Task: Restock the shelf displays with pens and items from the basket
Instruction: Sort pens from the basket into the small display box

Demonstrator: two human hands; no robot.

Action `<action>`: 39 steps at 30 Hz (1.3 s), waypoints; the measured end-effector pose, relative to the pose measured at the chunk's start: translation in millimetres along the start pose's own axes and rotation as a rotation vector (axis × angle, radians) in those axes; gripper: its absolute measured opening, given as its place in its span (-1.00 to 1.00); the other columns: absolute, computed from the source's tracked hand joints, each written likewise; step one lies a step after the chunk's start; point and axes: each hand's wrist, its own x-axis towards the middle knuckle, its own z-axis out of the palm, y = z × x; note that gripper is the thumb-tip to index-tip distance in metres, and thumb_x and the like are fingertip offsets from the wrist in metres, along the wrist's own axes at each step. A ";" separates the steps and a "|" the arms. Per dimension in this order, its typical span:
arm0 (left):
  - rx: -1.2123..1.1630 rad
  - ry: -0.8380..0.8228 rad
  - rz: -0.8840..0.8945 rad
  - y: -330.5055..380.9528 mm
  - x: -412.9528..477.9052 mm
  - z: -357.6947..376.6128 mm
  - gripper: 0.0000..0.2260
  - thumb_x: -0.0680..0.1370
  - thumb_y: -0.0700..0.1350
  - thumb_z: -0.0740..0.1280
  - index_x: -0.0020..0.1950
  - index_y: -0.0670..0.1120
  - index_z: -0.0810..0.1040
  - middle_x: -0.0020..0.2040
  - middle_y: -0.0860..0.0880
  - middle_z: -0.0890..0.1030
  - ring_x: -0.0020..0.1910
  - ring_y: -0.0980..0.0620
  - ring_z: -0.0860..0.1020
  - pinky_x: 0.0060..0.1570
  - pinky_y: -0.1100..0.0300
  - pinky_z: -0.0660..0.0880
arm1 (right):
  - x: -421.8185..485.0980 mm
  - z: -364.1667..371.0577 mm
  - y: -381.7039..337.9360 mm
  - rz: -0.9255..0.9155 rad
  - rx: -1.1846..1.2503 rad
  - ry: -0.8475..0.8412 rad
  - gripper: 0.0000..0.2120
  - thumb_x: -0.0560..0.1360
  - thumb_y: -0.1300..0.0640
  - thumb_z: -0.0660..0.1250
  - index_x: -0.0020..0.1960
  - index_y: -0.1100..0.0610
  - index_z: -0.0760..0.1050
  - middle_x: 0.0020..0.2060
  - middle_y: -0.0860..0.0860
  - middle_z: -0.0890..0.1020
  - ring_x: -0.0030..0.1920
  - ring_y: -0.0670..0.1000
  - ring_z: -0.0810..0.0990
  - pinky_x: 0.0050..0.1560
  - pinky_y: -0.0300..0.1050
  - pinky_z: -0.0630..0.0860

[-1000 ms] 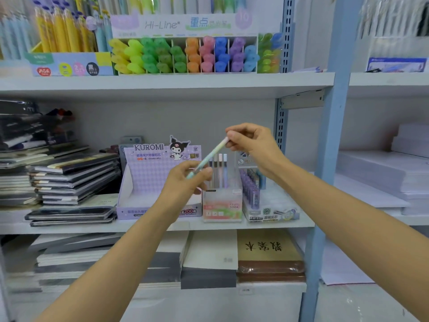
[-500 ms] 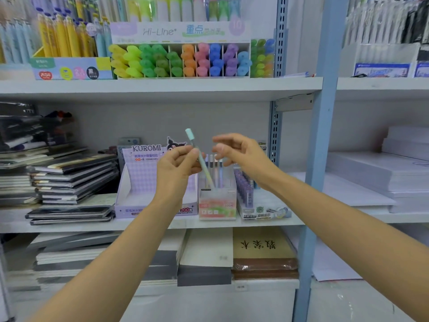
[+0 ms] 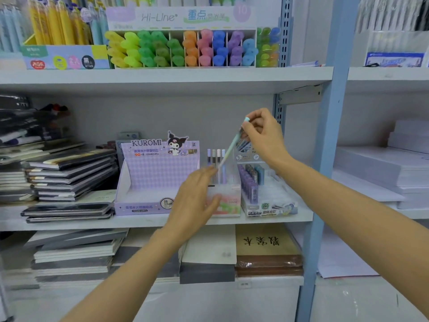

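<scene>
1. Our right hand (image 3: 262, 135) is raised in front of the back wall, above the middle shelf (image 3: 69, 225). Its thumb and fingers are curled and pinch the upper part of a green pen (image 3: 232, 145).
2. The green pen is tilted. Its mint top sticks out above the fingers, and its lower end points down and to the left, among the standing pens (image 3: 214, 159). We cannot tell if the tip already touches anything.
3. Our left hand (image 3: 197, 201) is lower, just in front of the pen display box (image 3: 228, 205). Its fingers are loose and a little spread, and it holds nothing. The hand is blurred, so we cannot tell if it touches the box.
4. The pen display box has a pink and green front and stands on the middle shelf. The four standing pens are upright inside it, side by side.
5. Just to the left of this box is a purple Kuromi box (image 3: 157, 173), and just to the right is a lead refill display (image 3: 267, 205) with purple tubes.
6. Further left on the same shelf lie stacks of dark notebooks (image 3: 69, 173).
7. On the upper shelf (image 3: 162, 77) we see a row of highlighters (image 3: 185, 47) sorted by colour.
8. A blue post (image 3: 329, 159) stands to the right of our right hand, and behind it are white paper stacks (image 3: 376, 168).
</scene>
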 end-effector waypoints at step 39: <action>0.197 -0.041 0.023 -6.8 -21.1 25.4 -0.37 0.56 -0.14 0.29 0.58 0.01 0.11 0.59 -0.07 0.09 0.57 -0.07 0.03 0.46 0.02 0.17 | -12.6 17.3 59.3 0.058 -0.590 -0.323 -0.53 0.61 -0.01 0.21 0.49 0.05 0.27 0.35 0.12 0.41 0.30 0.08 0.43 0.34 0.09 0.39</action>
